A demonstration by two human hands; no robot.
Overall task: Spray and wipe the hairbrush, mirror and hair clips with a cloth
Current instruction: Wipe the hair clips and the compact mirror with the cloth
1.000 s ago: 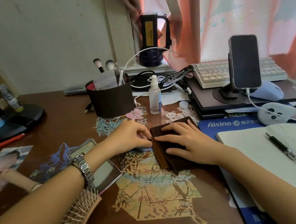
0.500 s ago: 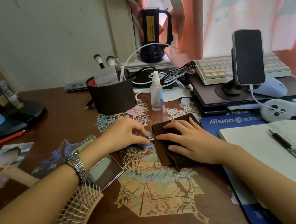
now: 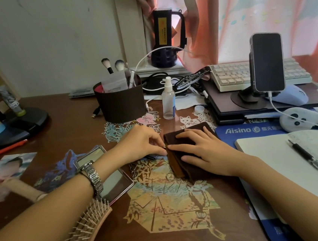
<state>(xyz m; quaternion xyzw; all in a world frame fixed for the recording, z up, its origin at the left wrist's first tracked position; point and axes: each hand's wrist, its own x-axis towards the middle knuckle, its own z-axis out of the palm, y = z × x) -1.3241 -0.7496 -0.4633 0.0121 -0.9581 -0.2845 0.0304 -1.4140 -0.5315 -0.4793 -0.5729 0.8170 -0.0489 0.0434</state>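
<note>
**Hair clip pinched at the edge of the folded cloth**

Hair clip [image 3: 164, 147] sits mid-desk, a thin dark sliver between my two hands; I see only its tip, caught in the curled fingertips of my left hand [image 3: 143, 141] and touching the left edge of the cloth [image 3: 179, 157]. My right hand [image 3: 198, 151] lies flat on that cloth with its fingers straight and spread, pressing the brown folds down onto the desk [image 3: 66, 120]. One fingertip of the right hand reaches the clip's end.

More clips [image 3: 134, 171] lie loose on the desk just near of my left hand, small and dark, and I cannot make out how many. The mirror [image 3: 109, 176] lies face up to the left, partly under my left wrist and its metal watch [image 3: 93, 176]. The hairbrush [image 3: 87, 228] rests bristles up at the near left, just beside the mirror's near corner and half covered by my forearm.

The spray bottle [image 3: 168, 99] stands upright on the far side of the cloth, well apart from both hands, with its small cap [image 3: 199, 108] lying just to its right. A dark round holder [image 3: 120, 102] with makeup brushes stands to the left of the bottle. To the right are a blue mat [image 3: 253, 130], an open notebook [image 3: 275, 157] with a pen [image 3: 316, 164] across it, and farther off a phone [image 3: 267, 61] upright on a stand in front of a keyboard [image 3: 234, 75].
</note>
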